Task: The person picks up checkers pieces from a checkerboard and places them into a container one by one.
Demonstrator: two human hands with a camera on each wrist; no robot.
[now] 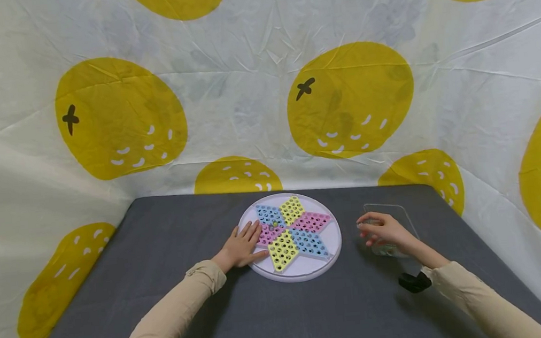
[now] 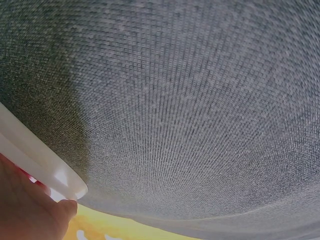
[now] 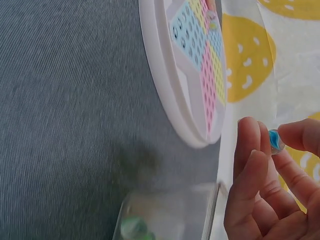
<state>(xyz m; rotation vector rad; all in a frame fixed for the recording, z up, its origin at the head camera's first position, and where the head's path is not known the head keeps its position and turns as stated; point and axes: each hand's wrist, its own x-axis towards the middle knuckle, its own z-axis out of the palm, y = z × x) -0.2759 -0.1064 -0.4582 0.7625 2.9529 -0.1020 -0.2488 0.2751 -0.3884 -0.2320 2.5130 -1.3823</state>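
Observation:
In the head view a round white Chinese checkers board (image 1: 333, 237) carries a star of blue, yellow and pink sections with rows of holes. My left hand (image 1: 241, 247) rests with fingers spread on its left edge, over part of a pink section. A clear marble with a blue swirl (image 3: 275, 142) is pinched between thumb and fingertips of my right hand (image 1: 386, 231), raised to the right of the board. Near the left fingertips, a few marbles (image 1: 274, 224) sit on the star. Below the right hand stands a clear plastic box (image 3: 175, 212) with greenish marbles (image 3: 134, 227) inside.
A dark grey cloth (image 1: 283, 318) covers the table. Behind and beside it hangs a white curtain (image 1: 236, 107) with large yellow fruit prints. A small black device (image 1: 414, 282) is at the right sleeve's cuff.

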